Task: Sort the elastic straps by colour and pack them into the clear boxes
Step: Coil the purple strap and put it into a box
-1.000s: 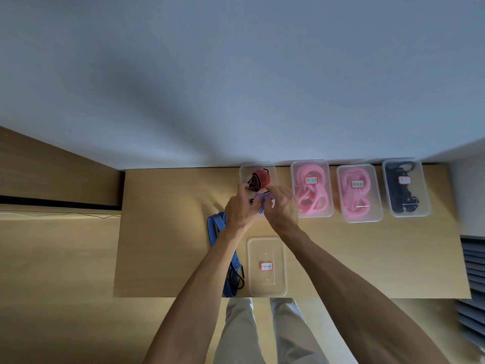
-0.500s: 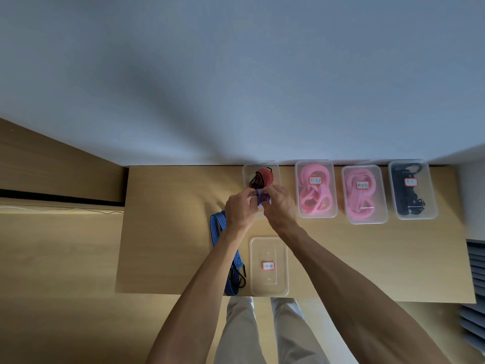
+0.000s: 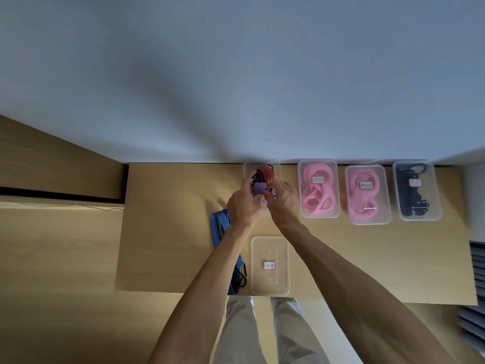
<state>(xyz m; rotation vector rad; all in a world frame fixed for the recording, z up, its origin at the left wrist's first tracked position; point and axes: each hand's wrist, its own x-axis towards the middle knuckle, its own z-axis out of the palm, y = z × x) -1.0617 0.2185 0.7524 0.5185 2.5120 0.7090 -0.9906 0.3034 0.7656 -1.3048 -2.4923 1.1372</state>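
The blue striped strap (image 3: 220,227) lies slack on the table (image 3: 170,232) at the left, its dark hooks trailing toward the near edge, likely waiting its turn beside the empty clear lid or box (image 3: 269,266) with a red-edged label. Just beyond, over the far red-strap box (image 3: 248,166), the left hand (image 3: 242,206) and right hand (image 3: 282,200) meet, fingers curled round a purple strap (image 3: 258,189), seemingly bunching it small enough to fit. A red-and-black coil (image 3: 265,173) already sits in that box. To the right stand two pink-strap boxes (image 3: 319,189) (image 3: 367,194), closed and labelled, then the dark-strap box (image 3: 417,190), each colour kept apart.
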